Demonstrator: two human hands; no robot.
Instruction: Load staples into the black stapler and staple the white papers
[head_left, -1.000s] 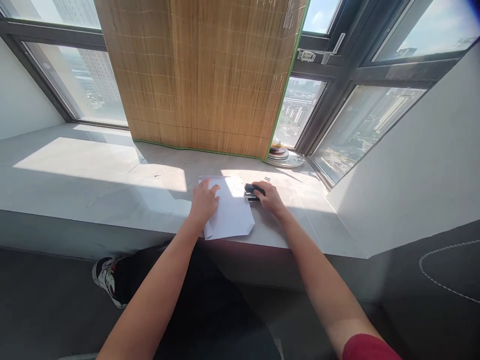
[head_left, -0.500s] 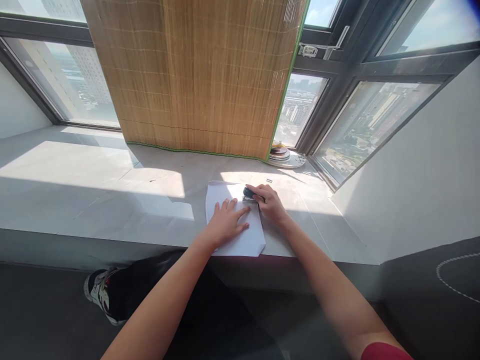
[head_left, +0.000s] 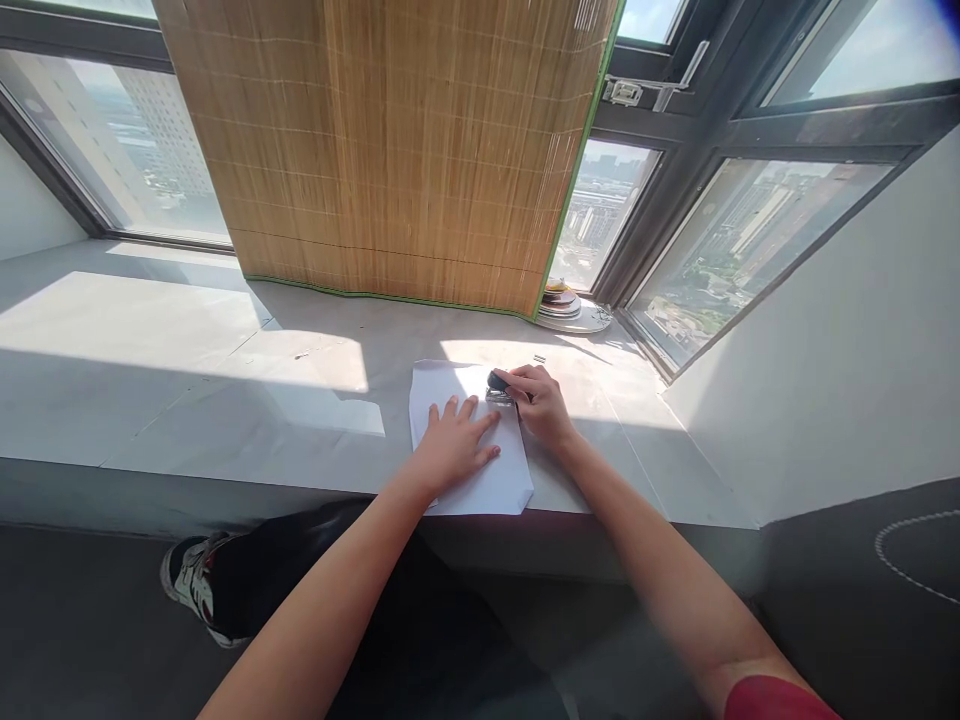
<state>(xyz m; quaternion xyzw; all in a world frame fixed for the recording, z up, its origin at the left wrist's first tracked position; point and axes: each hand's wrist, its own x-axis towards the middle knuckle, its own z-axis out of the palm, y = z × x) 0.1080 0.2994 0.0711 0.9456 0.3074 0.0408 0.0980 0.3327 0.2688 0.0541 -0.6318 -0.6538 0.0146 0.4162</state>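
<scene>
White paper sheets [head_left: 487,488] lie on the window sill, their near edge at the sill's front edge and a corner slightly folded. My left hand [head_left: 456,445] rests flat on the paper with its fingers spread. At the paper's upper right edge, my right hand [head_left: 541,402] is closed around a small dark stapler [head_left: 498,382]. The stapler's metal base shows over the paper; its rear part is hidden by my fingers. Just beyond my right hand, a few tiny staples [head_left: 539,358] lie on the sill.
A bamboo blind [head_left: 390,150] with green edging hangs down to the sill in front of me. Stacked plates or discs [head_left: 571,312] stand in the corner by the window frame [head_left: 637,230]. A white wall [head_left: 825,350] bounds the right side. Sunlight patches cross the sill [head_left: 187,400].
The stapler's jaws look slightly wider apart than before, with its dark top a little raised. Both hands keep their places; the camera view has shifted slightly.
</scene>
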